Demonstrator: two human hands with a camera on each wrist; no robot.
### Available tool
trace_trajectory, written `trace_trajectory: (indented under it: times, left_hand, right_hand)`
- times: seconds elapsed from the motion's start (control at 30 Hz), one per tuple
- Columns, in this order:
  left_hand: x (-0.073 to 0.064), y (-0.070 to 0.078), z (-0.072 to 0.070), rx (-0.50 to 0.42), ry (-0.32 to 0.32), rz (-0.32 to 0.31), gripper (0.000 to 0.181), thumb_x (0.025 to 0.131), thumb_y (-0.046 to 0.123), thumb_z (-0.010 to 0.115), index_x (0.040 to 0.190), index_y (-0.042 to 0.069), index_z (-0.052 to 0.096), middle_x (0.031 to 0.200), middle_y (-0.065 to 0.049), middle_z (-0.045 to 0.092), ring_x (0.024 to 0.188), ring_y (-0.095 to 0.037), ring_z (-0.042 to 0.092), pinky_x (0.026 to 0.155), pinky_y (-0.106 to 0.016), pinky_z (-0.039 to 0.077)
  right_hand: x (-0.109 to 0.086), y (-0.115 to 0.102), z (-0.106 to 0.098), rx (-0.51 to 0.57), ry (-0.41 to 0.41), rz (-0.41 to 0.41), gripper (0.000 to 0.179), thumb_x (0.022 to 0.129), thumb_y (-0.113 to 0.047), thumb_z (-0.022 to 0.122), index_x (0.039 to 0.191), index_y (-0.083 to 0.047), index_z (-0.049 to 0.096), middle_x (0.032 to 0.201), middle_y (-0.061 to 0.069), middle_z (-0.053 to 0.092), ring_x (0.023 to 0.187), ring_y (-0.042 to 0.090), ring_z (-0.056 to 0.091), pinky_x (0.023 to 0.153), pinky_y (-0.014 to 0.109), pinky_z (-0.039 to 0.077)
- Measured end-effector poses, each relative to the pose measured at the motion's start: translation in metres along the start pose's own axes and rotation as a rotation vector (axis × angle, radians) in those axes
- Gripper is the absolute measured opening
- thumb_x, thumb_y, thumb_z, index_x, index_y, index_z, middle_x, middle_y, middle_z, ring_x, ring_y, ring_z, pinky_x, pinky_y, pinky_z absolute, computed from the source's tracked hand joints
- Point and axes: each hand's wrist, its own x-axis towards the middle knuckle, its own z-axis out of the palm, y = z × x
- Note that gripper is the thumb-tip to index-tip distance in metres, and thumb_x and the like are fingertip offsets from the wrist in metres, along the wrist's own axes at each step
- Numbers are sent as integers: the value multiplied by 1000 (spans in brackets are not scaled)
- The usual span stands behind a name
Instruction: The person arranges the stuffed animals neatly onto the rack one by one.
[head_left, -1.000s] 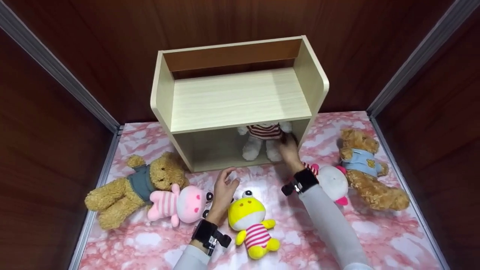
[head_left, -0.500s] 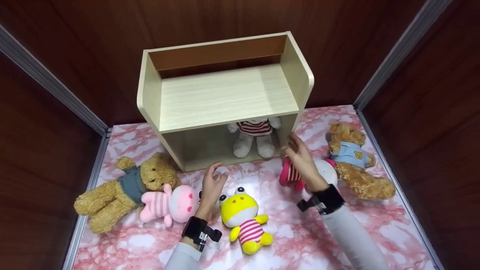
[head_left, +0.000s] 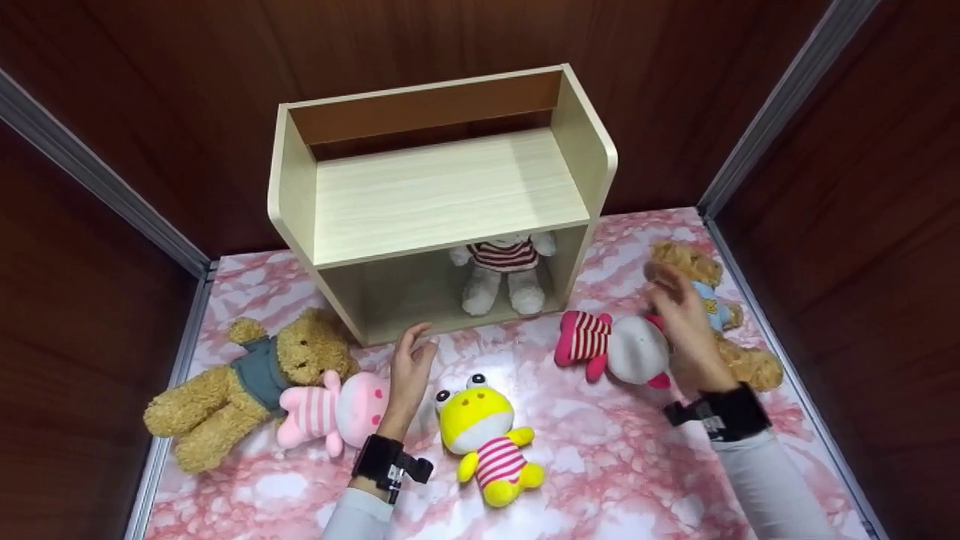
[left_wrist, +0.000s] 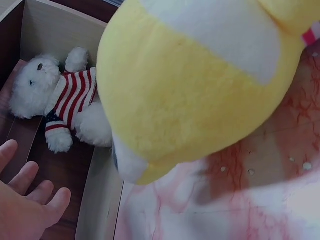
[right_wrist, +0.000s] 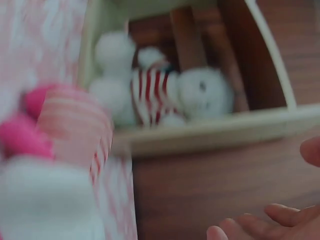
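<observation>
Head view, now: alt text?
A person's empty left hand is in front of a pale shelf; the empty right hand partly hides a blue-shirted bear. A white plush toy is in the shelf's lower compartment; a yellow toy and others lie outside.

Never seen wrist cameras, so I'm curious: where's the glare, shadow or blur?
Head view: glare on the marbled surface beside the yellow toy, shade in the lower shelf; left wrist view: surface washed out at lower right; right wrist view: white bear and hot-pink toy blurred.
</observation>
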Motion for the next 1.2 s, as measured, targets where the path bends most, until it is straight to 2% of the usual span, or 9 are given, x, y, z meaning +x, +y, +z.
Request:
trace_trajectory:
  times: [0.07, 0.13, 0.2, 0.27, 0.43, 0.6, 0.8, 0.93, 1.2]
  left_hand:
    - [0, 1, -3, 3, 0, -2, 34, 101, 1, 59, 133, -12, 57, 139, -29, 54, 132, -48, 51, 114, -59, 39]
    - [0, 0, -5, 12, 1, -10, 34, 103, 4, 59, 134, -10, 57, 140, -28, 54, 130, -47, 53, 114, -57, 39]
    - [-1, 0, -8, 21, 5, -19, 34, 104, 7, 59, 134, -9, 58, 141, -27, 55, 128, -46, 54, 114, -57, 40]
    - [-1, 0, -9, 27, 13, -30, 34, 105, 9, 58, 134, -8, 58, 141, -26, 55, 129, -45, 54, 114, -56, 40]
    - [-2, 1, -12, 27, 18, -33, 34, 105, 10, 58, 134, -8, 58, 140, -27, 55, 129, -46, 54, 114, -57, 40]
    - [-1, 0, -14, 25, 18, -24, 33, 104, 9, 59, 132, -10, 59, 137, -28, 56, 128, -46, 54, 113, -57, 40]
    - [7, -27, -16, 38, 27, -42, 33, 106, 10, 56, 134, -8, 59, 139, -27, 56, 133, -46, 51, 115, -58, 39]
    - [9, -40, -16, 44, 31, -24, 32, 108, 12, 53, 134, -5, 61, 139, -24, 57, 134, -42, 50, 115, -57, 38]
    - [6, -41, -21, 51, 22, 13, 32, 109, 17, 52, 132, -2, 63, 136, -21, 60, 131, -37, 53, 114, -52, 39]
  right_hand:
    - [5, 5, -12, -67, 40, 4, 71, 105, -34, 60, 162, -7, 29, 160, 20, 38, 142, 31, 40, 102, 32, 48]
    - [12, 13, -24, -220, 75, -14, 74, 104, -38, 58, 163, -6, 27, 161, 23, 35, 145, 36, 37, 109, 43, 45]
    - [20, 22, -35, -344, 102, -22, 77, 104, -41, 58, 163, -5, 26, 163, 25, 31, 149, 41, 31, 117, 55, 34]
    - [28, 34, -45, -476, 134, -40, 77, 103, -40, 59, 161, 0, 28, 162, 29, 30, 148, 47, 29, 119, 61, 27]
    - [37, 61, -62, -675, 164, -56, 76, 98, -31, 64, 151, 15, 35, 148, 40, 42, 137, 56, 40, 113, 64, 33]
    - [41, 76, -67, -754, 122, -48, 74, 95, -28, 69, 141, 23, 41, 130, 43, 52, 117, 58, 53, 97, 67, 44]
    - [46, 85, -68, -750, 18, 78, 95, 98, -38, 65, 151, 24, 17, 149, 46, 33, 134, 61, 38, 109, 70, 36]
    - [50, 88, -67, -755, 29, 113, 100, 98, -45, 65, 154, 21, 14, 152, 45, 30, 136, 62, 36, 109, 71, 35]
    - [55, 100, -67, -726, 83, 158, 109, 95, -48, 67, 158, 13, 2, 153, 45, 28, 136, 62, 36, 109, 71, 35]
